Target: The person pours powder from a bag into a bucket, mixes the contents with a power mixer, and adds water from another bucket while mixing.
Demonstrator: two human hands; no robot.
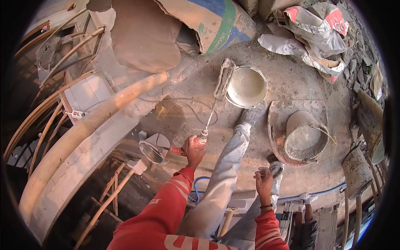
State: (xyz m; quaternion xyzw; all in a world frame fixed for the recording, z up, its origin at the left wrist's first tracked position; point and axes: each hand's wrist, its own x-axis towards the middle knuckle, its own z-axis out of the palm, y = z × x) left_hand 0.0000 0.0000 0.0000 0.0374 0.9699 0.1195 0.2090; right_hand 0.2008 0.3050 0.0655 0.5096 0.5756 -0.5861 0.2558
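Red fabric sleeve [162,204] foremost; left hand [194,151], fingers closed around drill [201,140]; crusted paddle [224,79] beyond them, beside round bucket [266,88]; right hand [263,183] half-curled, holding nothing.

Drill [201,140] — partly hidden by left hand [193,154].

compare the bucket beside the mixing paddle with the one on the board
The paddle bucket stands on the floor; the board bucket stands on the board. The paddle bucket looks creamy inside; the board bucket looks greyer and caked. Both are round and open-topped.
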